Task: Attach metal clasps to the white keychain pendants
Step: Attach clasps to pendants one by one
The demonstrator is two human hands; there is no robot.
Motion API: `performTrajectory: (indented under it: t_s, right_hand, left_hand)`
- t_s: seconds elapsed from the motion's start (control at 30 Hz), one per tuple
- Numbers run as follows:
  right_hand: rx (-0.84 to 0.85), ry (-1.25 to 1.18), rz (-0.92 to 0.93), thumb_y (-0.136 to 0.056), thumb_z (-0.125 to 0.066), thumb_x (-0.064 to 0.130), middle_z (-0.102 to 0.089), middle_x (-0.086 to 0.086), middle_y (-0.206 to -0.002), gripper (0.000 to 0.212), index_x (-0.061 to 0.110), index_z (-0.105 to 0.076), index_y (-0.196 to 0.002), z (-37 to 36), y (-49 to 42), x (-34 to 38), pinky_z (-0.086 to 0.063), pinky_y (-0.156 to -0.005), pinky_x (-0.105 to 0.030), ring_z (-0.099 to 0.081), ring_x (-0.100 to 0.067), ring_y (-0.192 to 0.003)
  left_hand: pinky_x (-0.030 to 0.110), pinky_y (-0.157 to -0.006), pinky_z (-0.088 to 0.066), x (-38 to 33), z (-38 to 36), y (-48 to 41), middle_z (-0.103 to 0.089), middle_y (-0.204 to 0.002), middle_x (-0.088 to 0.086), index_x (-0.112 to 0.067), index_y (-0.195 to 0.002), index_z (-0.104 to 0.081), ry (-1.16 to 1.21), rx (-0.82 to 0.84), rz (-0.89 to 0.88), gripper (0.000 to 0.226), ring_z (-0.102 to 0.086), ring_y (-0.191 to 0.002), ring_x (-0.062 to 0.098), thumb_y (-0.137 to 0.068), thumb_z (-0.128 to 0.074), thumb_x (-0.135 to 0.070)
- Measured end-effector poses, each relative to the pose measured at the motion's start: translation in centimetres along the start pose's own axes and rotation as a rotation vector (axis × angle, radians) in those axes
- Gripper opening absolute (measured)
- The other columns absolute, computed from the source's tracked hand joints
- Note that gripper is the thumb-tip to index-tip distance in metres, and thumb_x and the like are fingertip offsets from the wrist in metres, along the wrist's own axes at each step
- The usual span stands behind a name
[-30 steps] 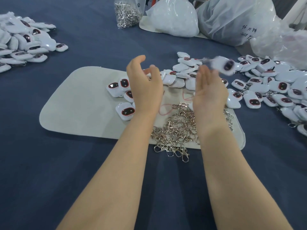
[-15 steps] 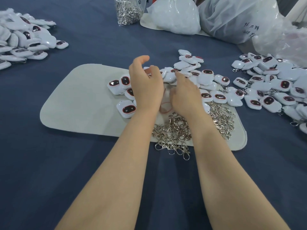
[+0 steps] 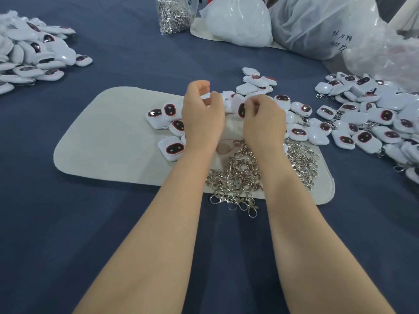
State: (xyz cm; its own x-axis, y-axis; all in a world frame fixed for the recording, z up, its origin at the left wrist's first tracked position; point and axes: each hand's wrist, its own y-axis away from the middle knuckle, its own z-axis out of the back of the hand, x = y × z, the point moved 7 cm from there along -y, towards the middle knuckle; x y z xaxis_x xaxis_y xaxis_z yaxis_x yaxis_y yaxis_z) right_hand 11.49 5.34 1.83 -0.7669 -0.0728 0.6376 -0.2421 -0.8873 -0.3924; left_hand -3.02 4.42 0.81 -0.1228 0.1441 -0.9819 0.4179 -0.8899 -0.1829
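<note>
Clasps of silver metal (image 3: 238,175) lie heaped on a pale felt mat (image 3: 102,137), some past its near edge; a clear plastic bag (image 3: 173,17) beyond holds more. The right hand (image 3: 264,121) pinches a white keychain pendant (image 3: 239,106) stood on edge, dark face leftward. The left hand (image 3: 201,118) is curled, its hold unclear, beside bare mat.

White pendants (image 3: 170,148) with dark red-rimmed ovals, silver clasps (image 3: 235,177), cream mat (image 3: 108,137), navy cloth (image 3: 68,223).

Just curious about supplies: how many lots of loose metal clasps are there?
2: a loose heap on the near edge of the mat, and a clear bagful at the far side. More may be hidden.
</note>
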Motion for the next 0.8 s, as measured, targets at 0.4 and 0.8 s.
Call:
performTrajectory:
  t_s: [0.4, 0.8]
  right_hand:
    - [0.249, -0.303, -0.105, -0.091, -0.051, 0.017, -0.067, -0.005, -0.089, 0.018, 0.01, -0.068, -0.095, -0.5, 0.0, 0.8, -0.053, -0.085, -0.036, -0.066, -0.025, -0.089]
    - [0.45, 0.273, -0.183, -0.091, -0.053, 0.038, -0.061, -0.011, -0.115, 0.036, 0.011, -0.061, -0.113, 2.4, 0.4, -1.5, -0.037, -0.074, -0.03, -0.054, -0.028, -0.1]
  left_hand:
    - [0.041, -0.094, -0.049, 0.5, -1.3, 0.3, -0.064, -0.103, 0.004, -0.014, -0.099, -0.052, 0.042, 0.15, 0.132, 0.009, -0.062, -0.099, 0.019, -0.095, -0.053, -0.023]
    - [0.045, -0.093, -0.05, 0.6, -0.9, 0.5, -0.066, -0.103, 0.005, -0.025, -0.084, -0.05, 0.166, 0.079, 0.202, 0.01, -0.065, -0.099, 0.023, -0.094, -0.05, -0.023]
